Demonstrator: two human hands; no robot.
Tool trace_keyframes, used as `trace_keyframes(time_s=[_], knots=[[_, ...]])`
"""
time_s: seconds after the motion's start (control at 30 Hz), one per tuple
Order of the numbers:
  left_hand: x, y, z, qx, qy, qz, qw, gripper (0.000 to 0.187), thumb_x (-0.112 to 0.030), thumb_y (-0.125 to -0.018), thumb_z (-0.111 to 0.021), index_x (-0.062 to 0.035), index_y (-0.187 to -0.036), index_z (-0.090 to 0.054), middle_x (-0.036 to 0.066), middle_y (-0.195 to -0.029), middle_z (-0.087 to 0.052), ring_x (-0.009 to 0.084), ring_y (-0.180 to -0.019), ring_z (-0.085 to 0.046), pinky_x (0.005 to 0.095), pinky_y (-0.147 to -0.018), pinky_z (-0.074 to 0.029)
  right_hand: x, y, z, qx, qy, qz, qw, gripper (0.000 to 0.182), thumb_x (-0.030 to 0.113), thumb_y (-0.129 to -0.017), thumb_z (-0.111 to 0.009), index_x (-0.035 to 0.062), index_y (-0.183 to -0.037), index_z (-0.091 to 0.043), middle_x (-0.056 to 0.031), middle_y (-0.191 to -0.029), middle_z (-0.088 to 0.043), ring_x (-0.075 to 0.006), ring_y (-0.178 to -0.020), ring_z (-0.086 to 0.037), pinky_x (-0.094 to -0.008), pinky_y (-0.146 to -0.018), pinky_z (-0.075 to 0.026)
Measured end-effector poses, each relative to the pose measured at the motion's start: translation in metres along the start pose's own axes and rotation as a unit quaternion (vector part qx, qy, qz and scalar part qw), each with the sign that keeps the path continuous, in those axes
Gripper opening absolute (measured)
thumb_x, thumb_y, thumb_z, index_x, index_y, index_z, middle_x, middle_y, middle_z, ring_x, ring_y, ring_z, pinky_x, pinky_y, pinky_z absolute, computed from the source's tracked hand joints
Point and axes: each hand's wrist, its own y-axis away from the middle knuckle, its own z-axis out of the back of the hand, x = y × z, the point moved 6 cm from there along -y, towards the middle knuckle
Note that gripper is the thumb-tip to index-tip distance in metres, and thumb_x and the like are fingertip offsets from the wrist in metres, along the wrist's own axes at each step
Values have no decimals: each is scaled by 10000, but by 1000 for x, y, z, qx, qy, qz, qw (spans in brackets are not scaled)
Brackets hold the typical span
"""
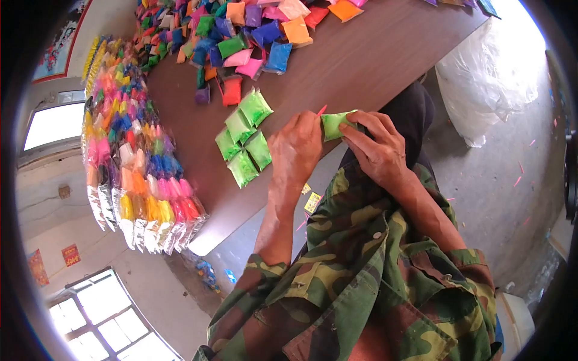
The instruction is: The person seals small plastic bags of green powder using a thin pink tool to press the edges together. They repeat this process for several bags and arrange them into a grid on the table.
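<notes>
1. The left hand (296, 150) and the right hand (378, 149) both pinch one green packet (335, 124), held just above the near edge of the tabletop (361, 60).
2. That packet is a small, soft, bright green pouch, creased where the fingers close on it; a thin pink strip (321, 110) sticks out at its left end.
3. Just left of the hands, a cluster of green packets (244, 137) lies flat on the tabletop.
4. Farther back sits a loose heap of mixed-colour packets (241, 36); at the left edge, packed rows of packets (135, 168) stand in clear sleeves.
</notes>
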Motion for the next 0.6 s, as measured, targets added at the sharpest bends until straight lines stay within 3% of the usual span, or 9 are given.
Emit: trace_keyframes(time_s=[0.2, 0.5, 0.6], knots=[[-25, 3, 19, 21, 70, 0, 997, 103, -101, -976, -754, -32, -924, -697, 138, -853, -721, 385, -747, -708, 448, -634, -529, 0, 0, 2, -10, -5, -5, 1000, 368, 42, -759, -894, 85, -1116, -814, -77, -1231, -719, -311, -1045, -716, -393, -869, -616], [-16, -12, -1, 70, -50, -51, 995, 79, -104, -984, -739, -61, -931, -699, 126, -864, -712, 392, -730, -696, 484, -634, -524, 1, -1, 3, -14, -11, -2, 1000, 367, 45, -756, -897, 73, -1113, -816, -82, -1202, -708, -312, -1042, -715, -392, -857, -617], [-7, -16, 4, 75, -26, -34, 996, 72, -109, -983, -742, -61, -943, -705, 127, -880, -721, 387, -747, -703, 479, -650, -531, -1, 1, 3, -15, -21, -4, 1000, 368, 42, -754, -898, 76, -1111, -815, -85, -1202, -707, -311, -1040, -715, -394, -848, -618]])
